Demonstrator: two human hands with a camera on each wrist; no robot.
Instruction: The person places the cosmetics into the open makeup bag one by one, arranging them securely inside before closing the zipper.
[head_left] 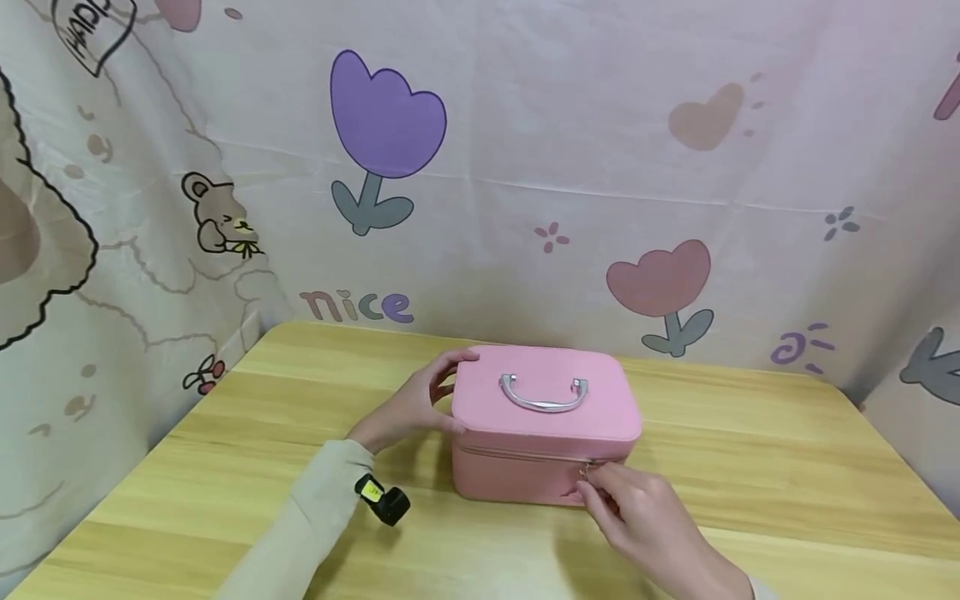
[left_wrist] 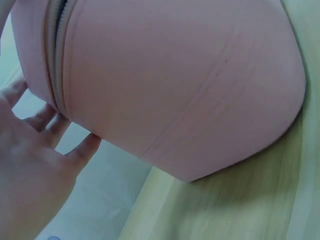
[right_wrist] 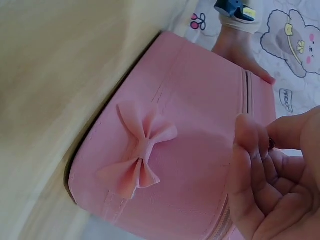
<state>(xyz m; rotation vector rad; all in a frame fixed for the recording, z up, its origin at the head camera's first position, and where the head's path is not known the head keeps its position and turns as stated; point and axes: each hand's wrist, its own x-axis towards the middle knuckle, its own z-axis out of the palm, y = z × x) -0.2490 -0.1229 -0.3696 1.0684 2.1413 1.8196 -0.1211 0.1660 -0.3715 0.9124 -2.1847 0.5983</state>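
A pink cosmetic case (head_left: 517,482) stands upright on the table, with a silver handle (head_left: 543,407) on its lid. My left hand (head_left: 414,407) grips the left end, thumb at the front corner and fingers at the back edge. At the front right, my right hand (head_left: 647,510) pinches the zipper pull (head_left: 586,471), which the fingers mostly hide. The lid lies down over the body. A zipper (left_wrist: 60,45) runs below the lid, its teeth visible in the left wrist view. A pink bow (right_wrist: 143,148) decorates the front face in the right wrist view.
The wooden table (head_left: 247,467) extends around the case. Behind and beside it hangs a printed cloth (head_left: 517,125) with tulips and bears. A black wrist camera (head_left: 384,500) sits on the left sleeve (head_left: 315,500).
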